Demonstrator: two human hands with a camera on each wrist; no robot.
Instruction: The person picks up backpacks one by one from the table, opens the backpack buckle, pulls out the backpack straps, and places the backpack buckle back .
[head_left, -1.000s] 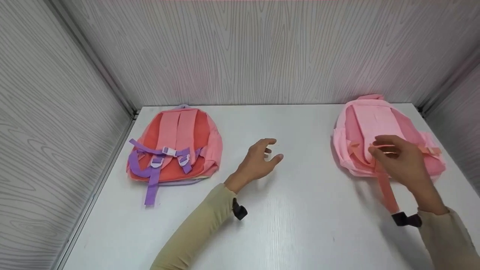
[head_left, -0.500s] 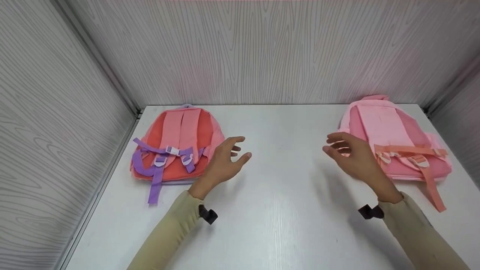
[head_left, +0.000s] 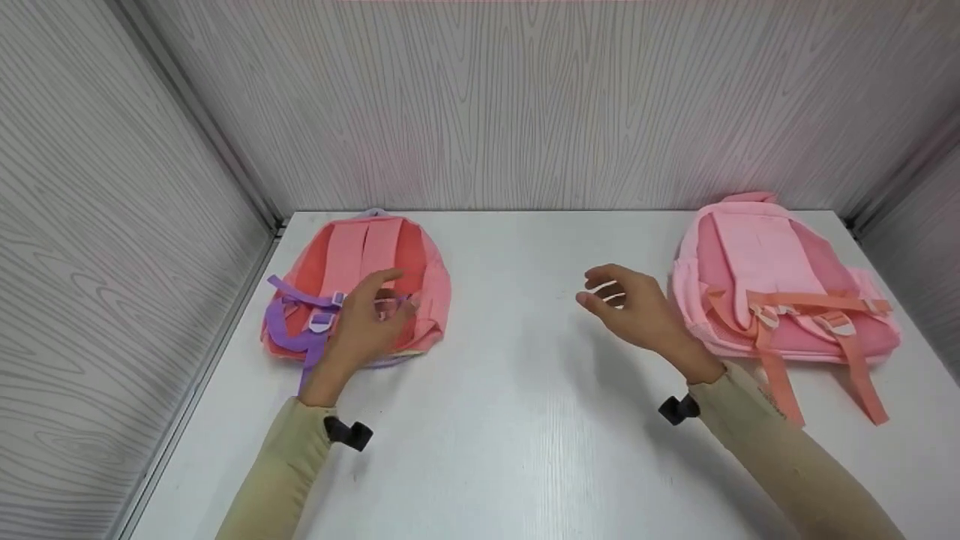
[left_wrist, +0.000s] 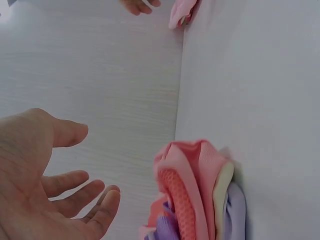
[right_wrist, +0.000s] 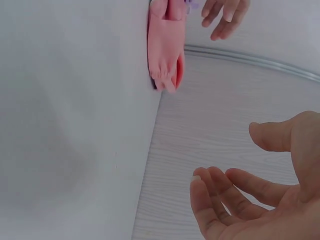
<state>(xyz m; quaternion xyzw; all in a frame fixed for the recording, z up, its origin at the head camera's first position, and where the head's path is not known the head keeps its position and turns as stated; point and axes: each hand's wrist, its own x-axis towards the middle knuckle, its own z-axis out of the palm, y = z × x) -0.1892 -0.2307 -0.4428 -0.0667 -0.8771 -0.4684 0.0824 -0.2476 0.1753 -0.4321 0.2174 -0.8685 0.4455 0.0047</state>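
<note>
At the left of the table lies a coral backpack with purple straps, its strap side up. My left hand hovers over its lower part, fingers loosely bent and holding nothing; the left wrist view shows a gap between this hand and the backpack. A light pink backpack with orange straps lies at the far right, also strap side up. Over the table, to the left of that pink backpack, is my right hand, its fingers relaxed and apart from it, with nothing in them.
The white table meets a wood-grain back panel behind both backpacks. A side panel rises at the left, another at the right. Small black devices are strapped at both wrists.
Both hands have moved left. The right hand has left the pink backpack, whose orange straps now show in full; the left hand has come from mid-table to over the coral backpack.
</note>
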